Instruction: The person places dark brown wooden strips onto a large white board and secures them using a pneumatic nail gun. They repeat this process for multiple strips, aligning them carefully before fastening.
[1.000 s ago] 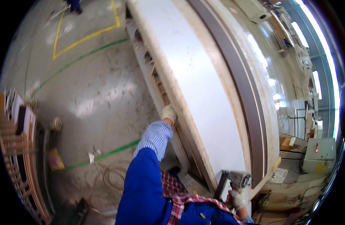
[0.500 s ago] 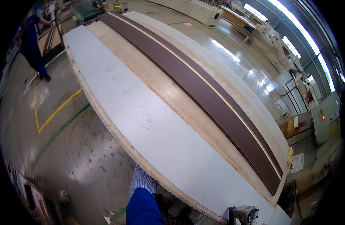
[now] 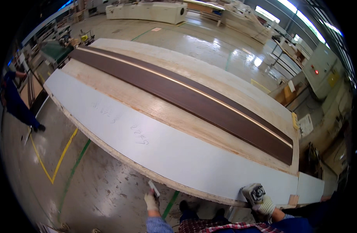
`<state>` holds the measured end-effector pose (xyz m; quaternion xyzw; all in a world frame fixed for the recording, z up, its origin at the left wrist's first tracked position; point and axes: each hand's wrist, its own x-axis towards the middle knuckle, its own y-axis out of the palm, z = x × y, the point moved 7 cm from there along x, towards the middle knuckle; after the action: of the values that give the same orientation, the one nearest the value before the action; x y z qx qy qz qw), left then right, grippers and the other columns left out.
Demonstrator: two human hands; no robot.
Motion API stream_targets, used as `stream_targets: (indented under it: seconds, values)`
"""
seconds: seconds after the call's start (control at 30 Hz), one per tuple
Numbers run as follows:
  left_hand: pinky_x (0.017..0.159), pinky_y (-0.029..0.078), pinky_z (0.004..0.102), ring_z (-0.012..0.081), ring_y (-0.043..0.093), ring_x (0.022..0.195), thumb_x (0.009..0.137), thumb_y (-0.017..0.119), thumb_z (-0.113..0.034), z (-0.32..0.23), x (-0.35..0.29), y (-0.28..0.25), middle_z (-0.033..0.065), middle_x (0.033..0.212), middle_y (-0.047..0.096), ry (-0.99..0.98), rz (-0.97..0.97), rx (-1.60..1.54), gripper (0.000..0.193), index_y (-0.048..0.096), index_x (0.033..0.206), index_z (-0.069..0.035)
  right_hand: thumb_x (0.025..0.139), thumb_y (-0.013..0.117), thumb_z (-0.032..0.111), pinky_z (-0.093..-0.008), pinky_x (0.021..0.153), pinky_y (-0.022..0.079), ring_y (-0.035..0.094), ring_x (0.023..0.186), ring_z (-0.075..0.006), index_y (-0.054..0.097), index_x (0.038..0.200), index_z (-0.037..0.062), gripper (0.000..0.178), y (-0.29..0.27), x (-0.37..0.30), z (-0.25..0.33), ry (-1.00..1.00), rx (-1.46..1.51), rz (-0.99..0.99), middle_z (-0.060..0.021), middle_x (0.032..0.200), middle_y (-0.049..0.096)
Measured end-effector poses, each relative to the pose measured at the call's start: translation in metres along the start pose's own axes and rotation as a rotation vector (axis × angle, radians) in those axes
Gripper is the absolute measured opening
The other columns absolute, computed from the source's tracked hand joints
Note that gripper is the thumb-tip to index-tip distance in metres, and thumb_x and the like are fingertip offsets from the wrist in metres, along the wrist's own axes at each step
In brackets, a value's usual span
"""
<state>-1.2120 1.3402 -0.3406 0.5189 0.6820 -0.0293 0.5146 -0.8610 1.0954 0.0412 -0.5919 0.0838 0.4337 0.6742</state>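
Observation:
In a pale work glove, my left hand is just off the near edge of the large workbench top. Its fingers are closed on a small white flat piece with a touch of red at the grip; its exact kind is unclear. My right hand, also gloved, is closed around a compact handheld power tool with a metal body, at the near right edge of the white surface. Beyond lies a long dark brown panel with a light metallic strip running along it.
A white board with pencil marks covers the near side of the bench, beside bare wood. A person in blue stands at the far left. A grey control cabinet with a red light is at the right. Yellow floor lines show at left.
The view has swung left and the bench appears more level. My left hand, earlier hidden past its cuff by the bench edge, now shows holding the white piece. My right hand has come into view on the tool.

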Motion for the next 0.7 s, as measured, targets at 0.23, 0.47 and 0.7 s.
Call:
stream_targets:
  seconds: [0.23, 0.47, 0.7]
  values:
    - [0.07, 0.045, 0.0292, 0.0168, 0.052, 0.077, 0.081, 0.062, -0.013, -0.089, -0.161, 0.063, 0.0075, 0.084, 0.056, 0.491, -0.048, 0.592, 0.023, 0.054, 0.094, 0.004, 0.07, 0.061, 0.009, -0.0267, 0.042, 0.043, 0.053, 0.045, -0.0147, 0.058, 0.077, 0.0006, 0.011, -0.024, -0.017, 0.047, -0.06, 0.697, -0.086, -0.0057, 0.054, 0.055]
    - [0.056, 0.046, 0.0278, 0.0174, 0.055, 0.063, 0.073, 0.064, 0.001, -0.103, -0.335, 0.3, 0.0096, 0.082, 0.056, 1.208, 0.834, 0.72, 0.022, 0.058, 0.093, -0.004, 0.07, 0.06, 0.013, -0.0325, 0.053, 0.045, 0.049, 0.049, -0.0176, 0.046, 0.12, 0.001, 0.053, -0.057, -0.045, 0.102, -0.571, 1.211, -0.007, -0.0051, 0.055, 0.045]
    - [0.058, 0.049, 0.0353, 0.0269, 0.058, 0.067, 0.068, 0.066, -0.007, -0.028, -0.452, 0.37, 0.0128, 0.083, 0.057, 1.625, 0.932, 0.808, 0.025, 0.058, 0.091, -0.003, 0.072, 0.054, 0.009, -0.036, 0.056, 0.046, 0.051, 0.05, -0.0202, 0.027, 0.138, 0.0068, 0.071, -0.068, -0.083, 0.057, -0.787, 1.52, 0.178, -0.0073, 0.058, 0.049]
